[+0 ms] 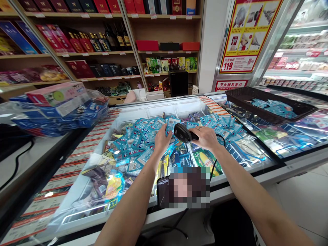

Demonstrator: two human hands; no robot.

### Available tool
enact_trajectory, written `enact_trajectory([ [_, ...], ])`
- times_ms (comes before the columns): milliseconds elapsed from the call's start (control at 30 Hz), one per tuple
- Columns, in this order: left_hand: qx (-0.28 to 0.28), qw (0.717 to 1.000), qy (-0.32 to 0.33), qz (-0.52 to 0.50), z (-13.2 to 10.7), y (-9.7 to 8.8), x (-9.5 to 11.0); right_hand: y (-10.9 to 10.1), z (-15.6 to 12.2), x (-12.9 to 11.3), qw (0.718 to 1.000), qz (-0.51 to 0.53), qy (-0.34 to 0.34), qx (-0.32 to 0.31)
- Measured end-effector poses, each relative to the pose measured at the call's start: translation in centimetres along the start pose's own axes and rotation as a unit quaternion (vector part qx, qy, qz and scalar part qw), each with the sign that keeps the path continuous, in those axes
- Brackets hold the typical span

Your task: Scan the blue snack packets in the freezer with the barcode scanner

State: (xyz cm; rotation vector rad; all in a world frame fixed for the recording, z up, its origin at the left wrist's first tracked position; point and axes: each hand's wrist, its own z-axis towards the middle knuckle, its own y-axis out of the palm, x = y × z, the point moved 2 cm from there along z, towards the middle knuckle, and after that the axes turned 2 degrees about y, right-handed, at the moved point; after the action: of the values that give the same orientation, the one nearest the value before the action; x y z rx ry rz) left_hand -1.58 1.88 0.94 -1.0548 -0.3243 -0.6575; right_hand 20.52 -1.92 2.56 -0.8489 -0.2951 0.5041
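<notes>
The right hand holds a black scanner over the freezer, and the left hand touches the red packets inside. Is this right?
Not quite: the head view shows the left hand touching blue packets, not red. The right hand does hold the black scanner over the freezer.

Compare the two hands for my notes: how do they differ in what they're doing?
The right hand is closed around a black barcode scanner; the left hand holds no tool and lies with its fingers on a blue packet. The right hand is turned sideways, the left palm-down. Both reach over the open chest freezer.
</notes>
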Motion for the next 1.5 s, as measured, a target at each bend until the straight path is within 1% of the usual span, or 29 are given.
enact_trajectory([
  [100,-0.019,1.0,0.002,0.011,-0.09,-0.21,0.22,0.06,-0.03,0.06,1.0,0.0,0.001,0.007],
  [200,-0.023,1.0,-0.007,0.014,-0.14,-0.36,0.23,-0.03,-0.04,0.12,1.0,0.0,0.007,0.018],
  [433,-0.017,1.0,-0.011,0.02,-0.11,-0.2,0.0,-0.13,-0.07,0.24,1.0,-0.003,0.016,0.023],
  [767,-0.005,0.999,0.018,0.035,-0.12,-0.05,0.0,-0.11,-0.1,0.5,0.999,-0.003,0.036,0.017],
  [1267,-0.004,0.998,0.028,0.051,-0.37,-0.01,0.4,-0.24,-0.12,0.63,0.999,-0.01,0.039,0.017],
  [1500,0.0,0.997,0.039,0.06,-0.43,0.11,0.4,-0.41,-0.17,0.82,0.998,-0.022,0.061,0.024],
])
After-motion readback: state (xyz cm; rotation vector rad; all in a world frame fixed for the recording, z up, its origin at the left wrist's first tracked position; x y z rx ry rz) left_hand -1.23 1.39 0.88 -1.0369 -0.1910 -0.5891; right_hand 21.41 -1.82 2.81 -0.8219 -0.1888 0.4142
